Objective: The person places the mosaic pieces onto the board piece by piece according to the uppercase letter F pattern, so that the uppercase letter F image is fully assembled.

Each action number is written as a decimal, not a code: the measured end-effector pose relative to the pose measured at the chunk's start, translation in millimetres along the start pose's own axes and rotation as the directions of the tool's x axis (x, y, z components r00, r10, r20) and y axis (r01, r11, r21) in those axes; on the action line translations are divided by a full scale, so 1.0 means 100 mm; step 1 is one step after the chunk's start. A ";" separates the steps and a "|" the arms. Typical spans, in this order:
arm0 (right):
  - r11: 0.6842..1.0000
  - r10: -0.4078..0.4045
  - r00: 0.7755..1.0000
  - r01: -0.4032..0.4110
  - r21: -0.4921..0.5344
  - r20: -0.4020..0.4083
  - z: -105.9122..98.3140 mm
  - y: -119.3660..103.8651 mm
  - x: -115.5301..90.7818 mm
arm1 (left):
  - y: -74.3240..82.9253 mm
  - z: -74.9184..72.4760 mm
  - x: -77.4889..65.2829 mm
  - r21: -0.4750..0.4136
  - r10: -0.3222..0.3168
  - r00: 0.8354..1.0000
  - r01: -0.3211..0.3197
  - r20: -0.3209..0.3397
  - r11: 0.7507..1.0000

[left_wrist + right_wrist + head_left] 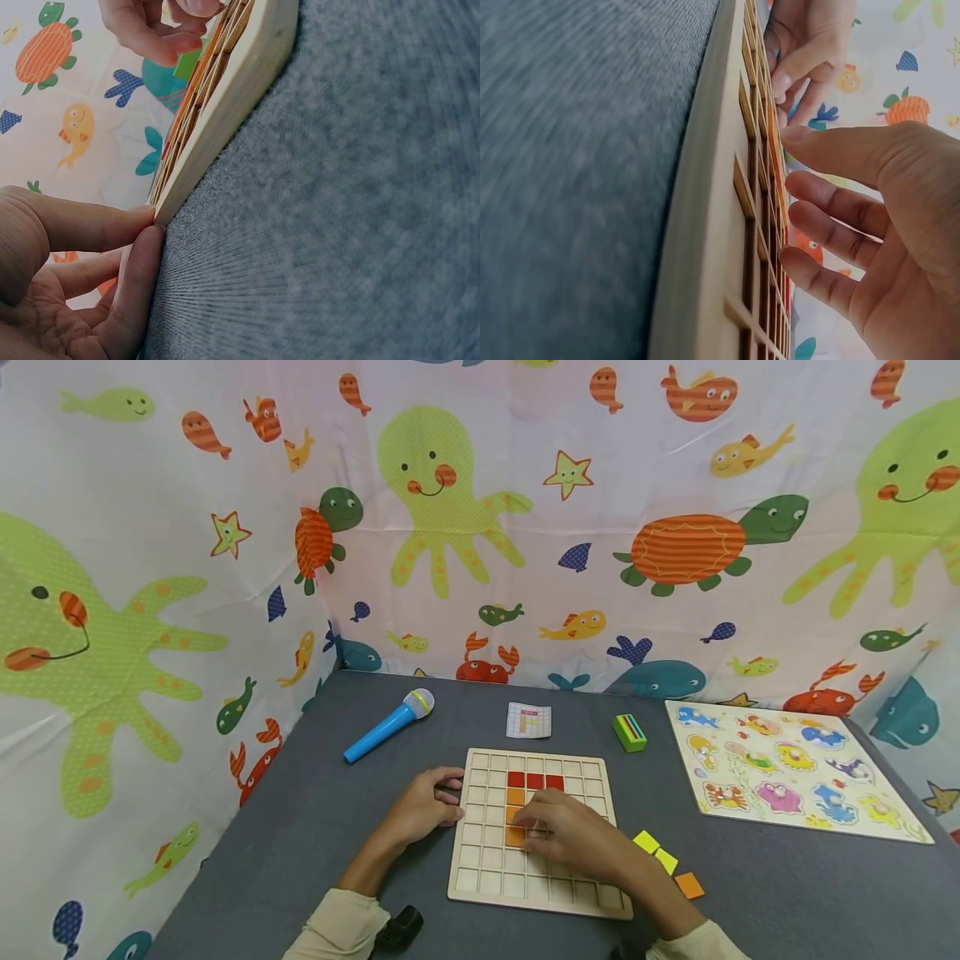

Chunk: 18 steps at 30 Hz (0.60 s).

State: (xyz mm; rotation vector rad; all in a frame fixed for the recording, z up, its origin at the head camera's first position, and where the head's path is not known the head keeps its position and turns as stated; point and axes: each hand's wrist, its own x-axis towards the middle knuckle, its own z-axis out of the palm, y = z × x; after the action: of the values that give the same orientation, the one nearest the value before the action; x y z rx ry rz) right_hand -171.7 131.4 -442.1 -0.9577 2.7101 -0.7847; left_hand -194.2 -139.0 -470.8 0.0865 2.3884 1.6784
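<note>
A wooden grid board [480,881] lies on the grey table, its squares partly filled with a row of red tiles [535,781] and a column of orange tiles [515,837] below. My left hand [420,810] touches the board's left edge with its fingertips; the left wrist view shows thumb and finger right at the wood. Over the board's middle hovers my right hand [573,835], fingertips close beside the orange column. In the right wrist view its fingers [832,244] are spread and loosely bent, with nothing between them and the thumb.
Two yellow tiles [647,842] and a loose orange tile [689,885] lie right of the board. Behind it are a pattern card [528,721], a green block [630,733] and a blue toy microphone [382,731]. A sea-animal puzzle [772,750] lies at the far right.
</note>
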 end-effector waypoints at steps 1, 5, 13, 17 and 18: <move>1.000 0.000 1.000 0.000 0.000 -0.004 -0.01 0.00 -0.02 | 0.00 0.00 0.00 0.001 0.003 1.000 -0.003 0.001 1.000; 1.000 -0.006 1.000 0.005 -0.019 -0.030 -0.06 0.03 -0.10 | -0.01 0.00 0.01 0.004 -0.001 1.000 0.001 0.000 1.000; 0.999 -0.019 0.997 0.016 -0.036 -0.077 -0.18 0.16 -0.34 | -0.02 -0.01 0.04 0.005 -0.006 1.000 0.006 0.009 1.000; 0.999 0.008 0.995 -0.011 -0.033 -0.094 -0.24 0.25 -0.48 | -0.02 0.00 0.03 0.012 -0.012 1.000 0.012 0.008 1.000; 0.999 0.018 0.995 -0.022 -0.031 -0.098 -0.25 0.27 -0.51 | -0.02 0.00 0.02 0.012 -0.017 1.000 0.017 0.006 1.000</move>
State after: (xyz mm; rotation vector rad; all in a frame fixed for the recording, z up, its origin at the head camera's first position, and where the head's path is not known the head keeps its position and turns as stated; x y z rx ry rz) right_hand -154.5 191.9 -435.9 -0.9205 2.8194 -0.8070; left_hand -196.4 -139.3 -472.9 0.0733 2.3876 1.6544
